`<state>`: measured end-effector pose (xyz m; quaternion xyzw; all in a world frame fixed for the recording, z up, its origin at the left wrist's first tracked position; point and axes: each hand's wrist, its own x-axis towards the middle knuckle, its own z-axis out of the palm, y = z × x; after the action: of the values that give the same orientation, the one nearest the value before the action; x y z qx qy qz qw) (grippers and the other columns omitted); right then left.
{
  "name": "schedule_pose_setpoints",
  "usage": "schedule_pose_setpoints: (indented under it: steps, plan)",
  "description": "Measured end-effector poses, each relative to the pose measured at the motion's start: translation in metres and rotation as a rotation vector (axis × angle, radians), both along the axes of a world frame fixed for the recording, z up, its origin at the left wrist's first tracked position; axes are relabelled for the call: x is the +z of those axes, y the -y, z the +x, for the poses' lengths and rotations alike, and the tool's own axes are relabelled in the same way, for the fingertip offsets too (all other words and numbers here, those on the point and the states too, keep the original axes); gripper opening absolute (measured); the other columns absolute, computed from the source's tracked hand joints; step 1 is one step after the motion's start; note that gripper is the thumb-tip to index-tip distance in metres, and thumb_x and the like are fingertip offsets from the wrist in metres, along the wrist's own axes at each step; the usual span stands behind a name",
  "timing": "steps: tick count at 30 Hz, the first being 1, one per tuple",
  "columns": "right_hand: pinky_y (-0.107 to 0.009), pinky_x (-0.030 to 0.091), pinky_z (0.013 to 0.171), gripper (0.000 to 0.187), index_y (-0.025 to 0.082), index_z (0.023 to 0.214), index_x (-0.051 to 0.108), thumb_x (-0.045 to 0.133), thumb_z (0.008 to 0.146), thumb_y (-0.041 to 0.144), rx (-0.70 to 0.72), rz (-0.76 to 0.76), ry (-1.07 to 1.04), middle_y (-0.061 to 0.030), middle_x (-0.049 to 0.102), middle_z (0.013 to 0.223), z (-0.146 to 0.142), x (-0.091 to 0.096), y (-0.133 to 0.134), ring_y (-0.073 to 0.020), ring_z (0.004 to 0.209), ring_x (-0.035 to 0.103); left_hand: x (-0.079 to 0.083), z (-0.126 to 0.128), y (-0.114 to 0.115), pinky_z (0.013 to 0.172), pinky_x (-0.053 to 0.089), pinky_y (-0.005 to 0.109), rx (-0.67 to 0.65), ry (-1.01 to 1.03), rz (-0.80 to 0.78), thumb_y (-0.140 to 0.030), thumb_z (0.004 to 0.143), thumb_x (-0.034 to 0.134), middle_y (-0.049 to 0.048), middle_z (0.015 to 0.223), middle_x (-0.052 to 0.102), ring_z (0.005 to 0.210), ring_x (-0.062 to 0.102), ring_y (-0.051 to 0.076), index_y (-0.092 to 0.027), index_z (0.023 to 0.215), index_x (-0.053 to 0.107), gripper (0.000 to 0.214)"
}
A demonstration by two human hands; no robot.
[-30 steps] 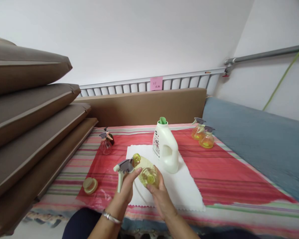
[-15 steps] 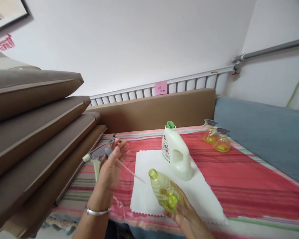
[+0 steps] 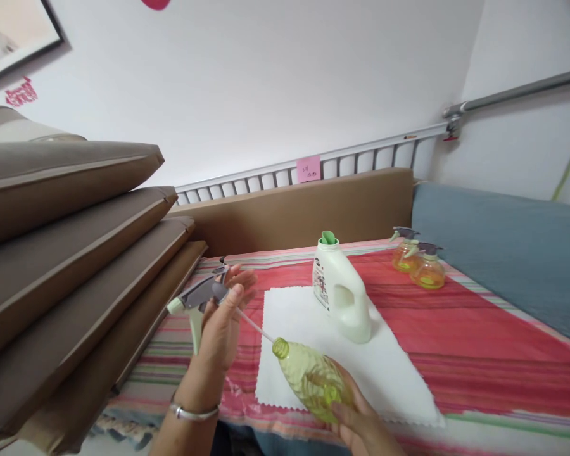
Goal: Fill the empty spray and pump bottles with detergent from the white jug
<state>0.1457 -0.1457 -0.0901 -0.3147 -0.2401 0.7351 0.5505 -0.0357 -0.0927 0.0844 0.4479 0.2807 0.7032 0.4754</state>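
My left hand point(image 3: 225, 320) is closed around the neck of a grey and pale-green spray trigger head point(image 3: 197, 296), its nozzle pointing left. A thin clear dip tube point(image 3: 254, 324) runs from it down to the right, its end at the mouth of a yellow-green see-through bottle point(image 3: 308, 373). My right hand point(image 3: 356, 411) grips that bottle near its base, tilted with the mouth up and to the left. Some liquid seems to lie in its lower part. Behind it a pale-green jug point(image 3: 342, 291) with a handle and a green spout stands upright on a white cloth point(image 3: 285, 310).
Two small spray bottles point(image 3: 427, 272) with orange liquid stand at the back right on the red striped cover point(image 3: 456, 329). Stacked brown cushions point(image 3: 76, 253) rise on the left. A brown panel point(image 3: 289, 212) and a blue-grey padded side point(image 3: 498, 247) border the surface.
The dip tube's end has come to the bottle's mouth; before, it hung apart from it. The bottle has tilted further left and lower, and my left hand has shifted slightly right.
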Motion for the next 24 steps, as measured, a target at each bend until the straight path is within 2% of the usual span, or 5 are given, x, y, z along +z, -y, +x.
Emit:
schedule_pose_setpoints:
  steps: [6,11,19,24]
  plan:
    - [-0.035,0.046,0.064,0.077,0.031,0.120,0.039,0.078,0.055,0.041,0.000,0.052,-0.001,-0.0090,0.057,0.113,-0.011,0.026,0.001,-0.0248,0.083,0.062,-0.029,0.019,0.006,0.088,0.043,0.043,-0.021,-0.031,-0.084,-0.041,0.072,0.065,0.0107,0.101,0.069,0.102,0.060,0.029,-0.019,0.104,0.060,0.039]
    - [-0.036,0.048,0.062,0.076,0.031,0.122,0.041,0.077,0.056,0.044,-0.009,0.077,0.033,-0.0102,0.056,0.115,-0.020,0.049,0.007,-0.0272,0.086,0.062,-0.048,0.020,0.006,0.089,0.042,0.045,-0.115,0.022,-0.177,-0.055,0.077,0.051,0.0146,0.100,0.069,0.105,0.058,0.031,-0.014,0.097,0.064,0.047]
    - [-0.033,0.047,0.059,0.076,0.031,0.119,0.041,0.078,0.054,0.045,0.001,0.035,0.006,-0.0081,0.055,0.116,-0.025,0.051,0.009,-0.0228,0.079,0.062,-0.047,0.020,0.010,0.091,0.041,0.044,-0.054,0.012,-0.146,-0.058,0.076,0.052,0.0115,0.093,0.071,0.096,0.063,0.029,-0.016,0.087,0.065,0.045]
    - [-0.030,0.046,0.054,0.076,0.031,0.116,0.043,0.080,0.050,0.047,0.028,0.054,-0.021,-0.0079,0.057,0.112,-0.024,0.048,0.005,-0.0244,0.078,0.062,-0.046,0.023,0.013,0.092,0.041,0.044,-0.041,0.001,-0.115,-0.054,0.075,0.054,0.0094,0.083,0.072,0.091,0.065,0.027,-0.017,0.080,0.065,0.039]
